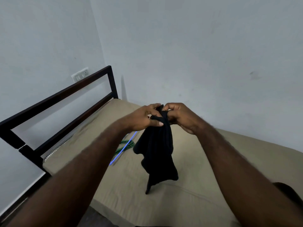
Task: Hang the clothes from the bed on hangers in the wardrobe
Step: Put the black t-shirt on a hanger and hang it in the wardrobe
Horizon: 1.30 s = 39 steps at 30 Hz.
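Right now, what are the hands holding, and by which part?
The left hand and right hand both pinch the black garment at its bunched top; the rest hangs down.

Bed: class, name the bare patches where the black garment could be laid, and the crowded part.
Bare sheet lies between the headboard and the hangers, and along the near edge below the garment. Crowded: the hangers, left of the garment.
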Motion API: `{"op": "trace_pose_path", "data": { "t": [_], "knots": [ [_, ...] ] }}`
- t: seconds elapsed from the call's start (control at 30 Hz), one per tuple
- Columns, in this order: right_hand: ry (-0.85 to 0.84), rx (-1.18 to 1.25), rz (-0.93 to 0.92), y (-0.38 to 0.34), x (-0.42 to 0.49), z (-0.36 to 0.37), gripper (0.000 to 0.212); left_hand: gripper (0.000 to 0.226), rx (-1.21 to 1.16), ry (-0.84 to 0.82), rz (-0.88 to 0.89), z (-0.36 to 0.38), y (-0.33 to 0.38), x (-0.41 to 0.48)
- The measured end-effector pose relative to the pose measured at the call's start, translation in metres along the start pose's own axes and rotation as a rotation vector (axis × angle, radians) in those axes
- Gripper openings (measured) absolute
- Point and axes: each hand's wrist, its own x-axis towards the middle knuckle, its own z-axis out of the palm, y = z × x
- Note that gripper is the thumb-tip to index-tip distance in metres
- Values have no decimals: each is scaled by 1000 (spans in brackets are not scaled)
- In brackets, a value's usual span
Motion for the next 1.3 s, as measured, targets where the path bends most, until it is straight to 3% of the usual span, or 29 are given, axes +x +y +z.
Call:
{"op": "trace_pose_path", "data": {
  "t": [0.1,0.17,0.3,0.33,0.4,0.5,0.6,0.67,0.77,0.93,1.03,1.13,1.3],
  "knots": [
    [53,35,26,-4,-2,0,24,7,-117,31,-38,6,-1,1],
    [116,-24,54,-1,-3,0,25,12,-70,91,-91,6,-7,5],
    [425,-282,28,12,-2,4,17,17,119,350,-226,13,-18,14],
    [435,-254,45,12,-4,5,13,17,72,423,-258,15,-21,16],
    [261,-237,150,10,-11,9,21,12,-123,476,-297,16,-25,18],
    [20,-257,184,16,-16,23,30,25,-439,338,-302,20,-18,20],
    [217,-65,86,29,-7,23,19,17,-534,345,-248,22,-10,21],
    [352,115,125,34,-2,8,18,8,-457,478,-215,11,-16,18],
    [522,116,193,43,-1,-34,16,28,-195,605,-248,-22,-48,8],
    [646,26,286,48,-5,-81,20,65,217,456,-492,-55,-77,-10],
    [639,-44,289,48,1,-86,15,27,428,402,-492,-56,-73,-12],
    [601,-307,192,40,4,-90,17,22,462,466,-436,-59,-68,-16],
    [134,-871,-16,23,3,-94,23,15,428,570,-317,-72,-54,-14]
  ]
}}
